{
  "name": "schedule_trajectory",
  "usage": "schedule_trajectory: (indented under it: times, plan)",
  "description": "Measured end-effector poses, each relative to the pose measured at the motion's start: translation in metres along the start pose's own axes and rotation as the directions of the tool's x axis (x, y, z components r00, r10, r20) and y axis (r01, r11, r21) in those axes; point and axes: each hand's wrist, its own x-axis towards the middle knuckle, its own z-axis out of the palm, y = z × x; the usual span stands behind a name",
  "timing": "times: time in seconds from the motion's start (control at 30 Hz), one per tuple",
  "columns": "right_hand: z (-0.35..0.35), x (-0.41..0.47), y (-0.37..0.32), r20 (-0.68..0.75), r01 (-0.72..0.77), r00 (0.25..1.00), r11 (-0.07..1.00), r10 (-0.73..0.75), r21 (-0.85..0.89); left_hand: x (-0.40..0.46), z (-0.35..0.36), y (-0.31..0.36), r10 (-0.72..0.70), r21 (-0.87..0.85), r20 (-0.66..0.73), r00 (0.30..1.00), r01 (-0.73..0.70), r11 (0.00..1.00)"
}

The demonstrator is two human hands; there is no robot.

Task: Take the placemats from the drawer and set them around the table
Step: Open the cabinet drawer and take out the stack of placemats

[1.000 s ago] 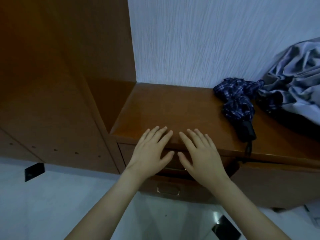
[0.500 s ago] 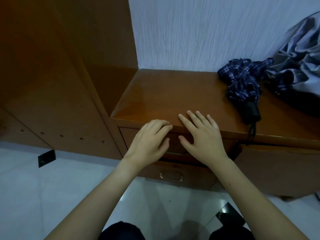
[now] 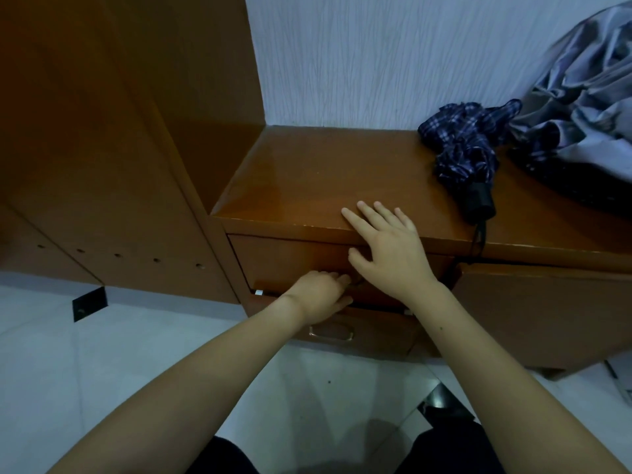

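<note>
Wooden cabinet point(image 3: 342, 172), glossy brown top, set against a white textured wall point(image 3: 376, 56). Tall wooden side panel point(image 3: 102, 131) at left, a row of small holes low on it.

Top drawer point(image 3: 294, 261) sits directly under the cabinet top; a thin dark gap shows along its lower edge. Placemats not visible; the drawer's inside is out of sight. Second drawer point(image 3: 369, 333) below it, with a metal pull handle point(image 3: 331, 332) on its front.

Left hand point(image 3: 316, 295): low at the bottom edge of the top drawer front, fingers curled in toward the drawer's handle area. The fingertips are hidden behind the right hand's thumb side, so cannot tell if the grip is grasping the handle or merely clenched.

Right hand point(image 3: 390, 251): fingers straight and spread, tips lying flat on the front edge of the cabinet top, palm hanging over the drawer front. Grip released, holding nothing.

Folded plaid umbrella point(image 3: 461, 148) lies on the cabinet top at right, black handle pointing to the front edge, strap dangling over it. Crumpled grey cloth point(image 3: 581, 97) just beside it, far right. Pale tiled floor point(image 3: 102, 354) below.
</note>
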Motion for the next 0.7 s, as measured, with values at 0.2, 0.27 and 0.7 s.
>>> schedule_trajectory:
  times: [0.2, 0.27, 0.7]
  plan:
    - [-0.001, -0.001, -0.001, 0.014, 0.005, 1.000, 0.996, -0.004, -0.091, 0.002, 0.009, 0.002, -0.058, 0.021, 0.016, 0.998, 0.058, 0.998]
    - [-0.002, -0.001, -0.002, 0.023, 0.004, 1.000, 0.996, -0.002, -0.086, -0.005, 0.011, 0.005, -0.062, 0.014, 0.008, 0.998, 0.062, 0.998]
    - [-0.004, 0.005, 0.001, 0.049, -0.011, 0.999, 0.998, 0.014, -0.066, -0.084, 0.031, 0.036, 0.075, 0.085, -0.114, 0.991, -0.065, 0.994]
